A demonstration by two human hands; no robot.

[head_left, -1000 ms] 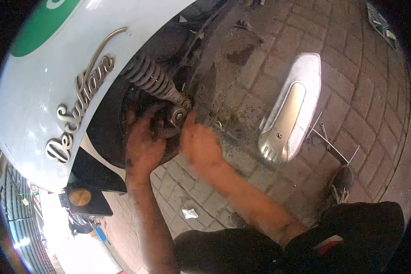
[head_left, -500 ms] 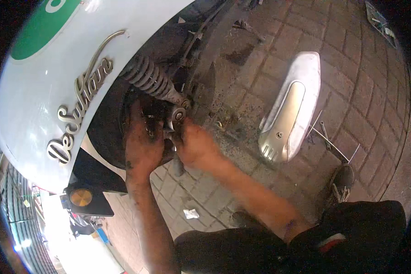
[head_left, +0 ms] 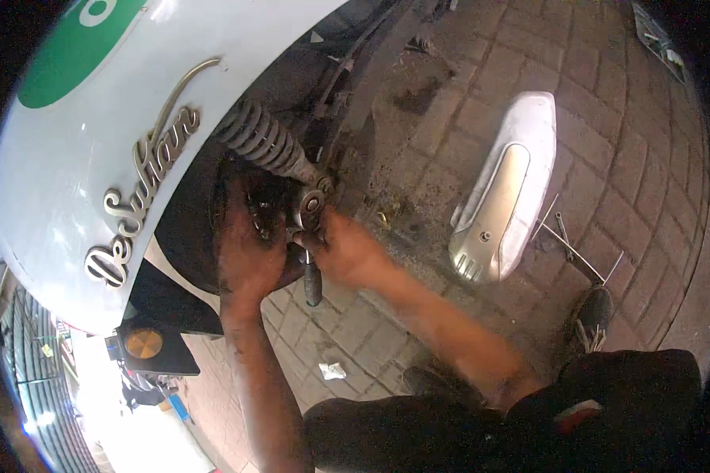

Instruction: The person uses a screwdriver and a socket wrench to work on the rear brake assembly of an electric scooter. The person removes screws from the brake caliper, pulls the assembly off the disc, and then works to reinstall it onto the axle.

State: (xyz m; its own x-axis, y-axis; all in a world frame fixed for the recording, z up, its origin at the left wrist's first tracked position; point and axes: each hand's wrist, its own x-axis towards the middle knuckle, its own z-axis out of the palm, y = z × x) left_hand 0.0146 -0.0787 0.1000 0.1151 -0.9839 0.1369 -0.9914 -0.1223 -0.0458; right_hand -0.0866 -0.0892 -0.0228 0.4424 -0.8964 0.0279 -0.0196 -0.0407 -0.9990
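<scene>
A ratchet wrench point(head_left: 313, 288) hangs handle down beside the wheel, its round head up by the lower end of a shock absorber point(head_left: 264, 142). My right hand point(head_left: 353, 251) is closed at the wrench's head and neck, fingertips pressed to the metal. Just to the left, my left hand point(head_left: 251, 256) reaches in against the dark wheel area point(head_left: 183, 213), its blackened fingers curled round a part lost in shadow. Most of those fingertips are hidden.
A scooter's white body panel point(head_left: 79, 150) fills the left side. On the brick paving lie a silver-and-gold cover point(head_left: 501, 193), a thin metal T-shaped tool point(head_left: 572, 248) and a crumpled white scrap point(head_left: 332, 370). A dark container with rods point(head_left: 593, 311) stands by my knee.
The wrench handle now hangs downward, more fully in sight below my hands. Both hands stay close together at the wheel; the whole view has shifted slightly.
</scene>
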